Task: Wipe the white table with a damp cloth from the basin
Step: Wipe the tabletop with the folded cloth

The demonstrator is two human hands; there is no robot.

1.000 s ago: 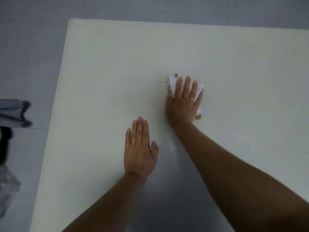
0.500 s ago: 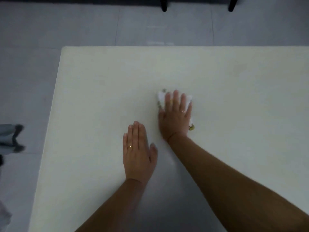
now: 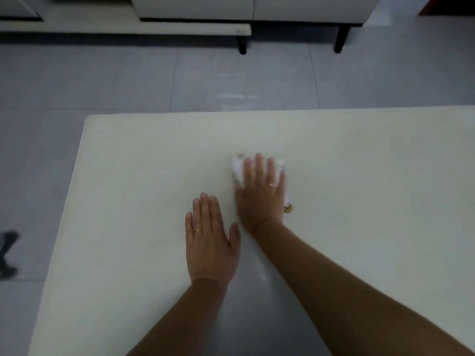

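Note:
The white table (image 3: 128, 176) fills the lower part of the view. My right hand (image 3: 262, 194) lies palm down on a white cloth (image 3: 237, 169) with small yellow marks, pressing it flat on the tabletop near the middle. Only the cloth's edges show around the fingers; a yellow-marked corner pokes out by the wrist. My left hand (image 3: 209, 240) rests flat on the bare table just left of and nearer than the right hand, fingers together, holding nothing. No basin is in view.
Grey tiled floor (image 3: 231, 78) lies beyond the table's far edge and to its left. A white sofa or cabinet on dark legs (image 3: 340, 39) stands at the far side. A dark object (image 3: 7, 253) sits on the floor at the left edge.
The view has tilted up, showing more floor and furniture. My right hand with the cloth has slid nearer to my left hand. My left hand stays flat in place.

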